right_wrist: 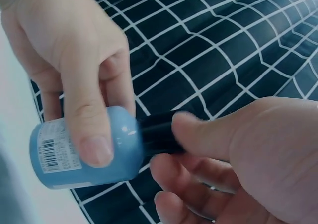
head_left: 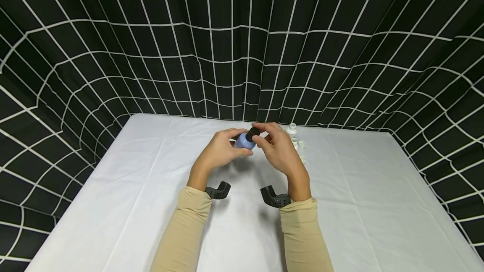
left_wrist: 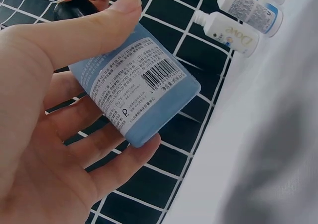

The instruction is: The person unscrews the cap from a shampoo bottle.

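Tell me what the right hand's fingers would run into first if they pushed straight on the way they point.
The right hand pinches the black cap, fingers aimed toward the left hand. Pushing on, they would probably meet the blue bottle first, then that hand's thumb; depth is unclear.

Above the white table, left hand holds a blue bottle; right hand pinches its black cap
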The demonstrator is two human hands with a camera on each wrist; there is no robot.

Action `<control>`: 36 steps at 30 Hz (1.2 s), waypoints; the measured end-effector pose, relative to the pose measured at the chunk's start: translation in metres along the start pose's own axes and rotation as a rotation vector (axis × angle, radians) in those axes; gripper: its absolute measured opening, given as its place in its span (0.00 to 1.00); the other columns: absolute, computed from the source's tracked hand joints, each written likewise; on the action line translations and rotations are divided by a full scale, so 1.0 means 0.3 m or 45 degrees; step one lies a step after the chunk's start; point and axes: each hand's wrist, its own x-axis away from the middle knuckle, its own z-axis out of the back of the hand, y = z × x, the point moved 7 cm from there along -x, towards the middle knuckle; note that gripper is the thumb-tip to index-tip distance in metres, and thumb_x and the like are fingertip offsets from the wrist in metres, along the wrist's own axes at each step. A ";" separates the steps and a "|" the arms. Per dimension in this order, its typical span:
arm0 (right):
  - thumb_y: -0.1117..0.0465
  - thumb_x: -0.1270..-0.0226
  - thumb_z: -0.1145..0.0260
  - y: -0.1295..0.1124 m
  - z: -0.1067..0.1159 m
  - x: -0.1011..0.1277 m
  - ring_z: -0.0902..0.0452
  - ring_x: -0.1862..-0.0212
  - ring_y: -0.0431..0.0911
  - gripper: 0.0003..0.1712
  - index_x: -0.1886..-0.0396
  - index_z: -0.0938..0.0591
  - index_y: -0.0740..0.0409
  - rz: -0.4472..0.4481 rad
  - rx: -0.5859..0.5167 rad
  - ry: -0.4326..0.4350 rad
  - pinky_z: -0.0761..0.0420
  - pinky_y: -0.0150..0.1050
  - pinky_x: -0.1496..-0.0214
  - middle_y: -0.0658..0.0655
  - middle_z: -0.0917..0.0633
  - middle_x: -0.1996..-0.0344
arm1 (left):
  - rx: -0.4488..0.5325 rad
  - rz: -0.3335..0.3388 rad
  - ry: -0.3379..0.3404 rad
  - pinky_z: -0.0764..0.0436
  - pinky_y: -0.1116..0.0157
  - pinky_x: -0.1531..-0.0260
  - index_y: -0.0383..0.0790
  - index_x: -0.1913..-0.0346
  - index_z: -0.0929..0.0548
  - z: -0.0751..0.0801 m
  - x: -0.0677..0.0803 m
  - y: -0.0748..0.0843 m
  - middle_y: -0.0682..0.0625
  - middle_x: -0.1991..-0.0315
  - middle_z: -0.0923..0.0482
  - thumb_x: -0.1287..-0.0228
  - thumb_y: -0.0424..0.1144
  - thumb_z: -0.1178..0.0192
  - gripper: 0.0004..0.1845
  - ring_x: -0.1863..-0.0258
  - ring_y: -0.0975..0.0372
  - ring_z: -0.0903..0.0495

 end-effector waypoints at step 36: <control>0.57 0.26 0.34 0.032 -0.011 0.003 0.17 0.54 0.53 0.23 0.35 0.20 0.55 -0.073 0.002 -0.136 0.19 0.43 0.51 0.58 0.17 0.43 | -0.070 0.067 -0.066 0.17 0.62 0.58 0.55 0.41 0.16 -0.032 0.004 -0.022 0.58 0.49 0.15 0.48 0.49 0.23 0.29 0.57 0.59 0.17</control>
